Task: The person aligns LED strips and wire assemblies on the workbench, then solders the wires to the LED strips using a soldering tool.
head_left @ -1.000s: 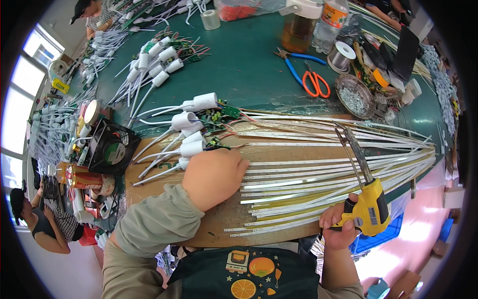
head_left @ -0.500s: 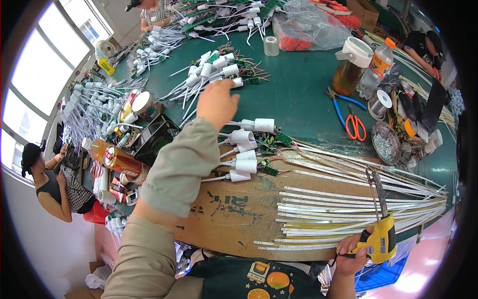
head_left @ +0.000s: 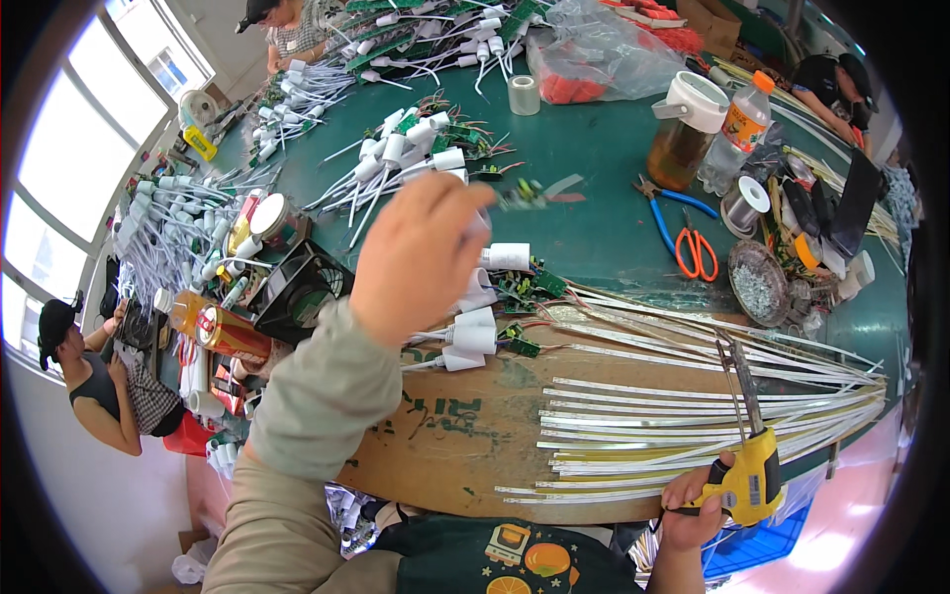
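Note:
My left hand is raised over the near middle of the table, its fingers closed on a white lamp cap with a small green circuit board sticking out to the right, smeared by motion. The hand covers most of the cap. My right hand grips a yellow-and-black soldering gun by its handle, its long metal tip pointing up and away. Between them, thin white LED strips lie fanned on a brown board. Several white lamp caps with circuit boards lie wired to the upper strips.
Beyond my left hand lies a pile of white lamp caps with cables. Pliers, orange-handled scissors, a solder spool, a dish of pale bits and bottles stand right. A black fan and a can stand left. Other people sit around the table.
My left hand has come back from the pile toward me, now carrying a lamp cap with its circuit board. My right hand keeps the soldering gun in nearly the same place.

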Demonstrator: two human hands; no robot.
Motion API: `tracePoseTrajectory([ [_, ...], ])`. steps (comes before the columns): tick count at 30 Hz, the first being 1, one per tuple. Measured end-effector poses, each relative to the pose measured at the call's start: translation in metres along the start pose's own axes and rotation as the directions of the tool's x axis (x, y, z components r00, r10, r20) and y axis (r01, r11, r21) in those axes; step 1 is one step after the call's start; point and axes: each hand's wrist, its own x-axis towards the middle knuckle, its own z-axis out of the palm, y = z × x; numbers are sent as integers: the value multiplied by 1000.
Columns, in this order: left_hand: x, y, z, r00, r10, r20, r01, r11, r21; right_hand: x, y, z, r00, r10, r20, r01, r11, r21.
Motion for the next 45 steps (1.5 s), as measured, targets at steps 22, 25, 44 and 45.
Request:
tracePoseTrajectory([
  [22, 138, -212, -25, 596, -655, 464, 415, 747, 520, -5, -1, -2, 998, 33, -52, -33, 999, -1],
  [25, 119, -293, 10, 566, -772, 289, 504, 601, 620, -7, 2, -5, 993, 65, -101, -66, 998, -4],
  [44, 91, -349, 123, 655, -693, 302, 720, 693, 28, 2, 11, -14, 983, 173, -65, -166, 981, 98],
  [45, 89, -337, 126, 671, -681, 294, 717, 696, -25, 0, 12, -15, 985, 156, -72, -150, 985, 87],
])
